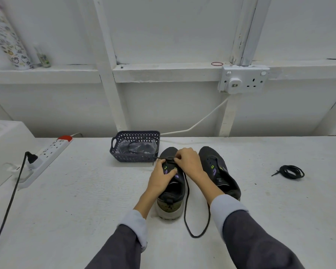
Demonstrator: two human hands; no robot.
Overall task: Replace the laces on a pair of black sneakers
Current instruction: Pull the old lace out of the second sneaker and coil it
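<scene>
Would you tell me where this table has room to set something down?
Bare: between the power strip and the basket; between the untouched sneaker and the coiled lace. Crowded: the middle, where the left hand and right hand work a lace into the held sneaker.

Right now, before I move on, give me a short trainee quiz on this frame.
1. True or false: the left hand holds the left sneaker while the right hand pinches its lace.
2. The basket stands: A) just beyond the left sneaker's toe, to its left; B) beside the power strip; C) on the wall ledge.
3. Fill in: the coiled lace lies on the table to the ___ of the right sneaker.
Key: 1 true; 2 A; 3 right.
</scene>
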